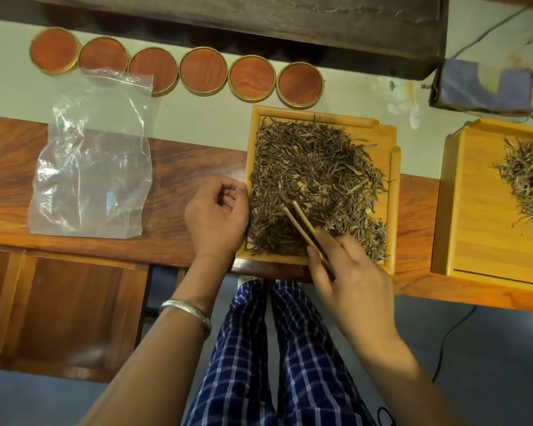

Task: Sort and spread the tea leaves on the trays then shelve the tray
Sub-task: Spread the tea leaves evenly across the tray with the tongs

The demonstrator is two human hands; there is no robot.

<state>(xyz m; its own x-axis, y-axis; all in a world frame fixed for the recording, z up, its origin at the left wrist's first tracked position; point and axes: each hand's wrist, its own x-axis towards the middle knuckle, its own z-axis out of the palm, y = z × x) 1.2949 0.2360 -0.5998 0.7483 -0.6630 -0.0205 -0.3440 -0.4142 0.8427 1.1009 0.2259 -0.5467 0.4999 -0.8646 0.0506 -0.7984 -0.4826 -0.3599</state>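
Observation:
A light wooden tray point(393, 192) lies on the table in front of me, covered with dark dry tea leaves point(317, 179). My right hand point(351, 281) grips wooden tweezers point(302, 224) whose tips rest in the leaves near the tray's lower middle. Loosely curled, my left hand point(216, 216) sits against the tray's left rim; whether it pinches the rim is unclear. A second wooden tray point(474, 216) at the right edge holds a sparser pile of paler tea leaves point(530, 186).
A crumpled clear plastic bag point(90, 167) lies on the brown table point(182, 179) to the left. Several round tins with orange wood-grain lids point(203, 70) line the back. A dark shelf edge point(259, 23) overhangs them. My checked trousers show below the table edge.

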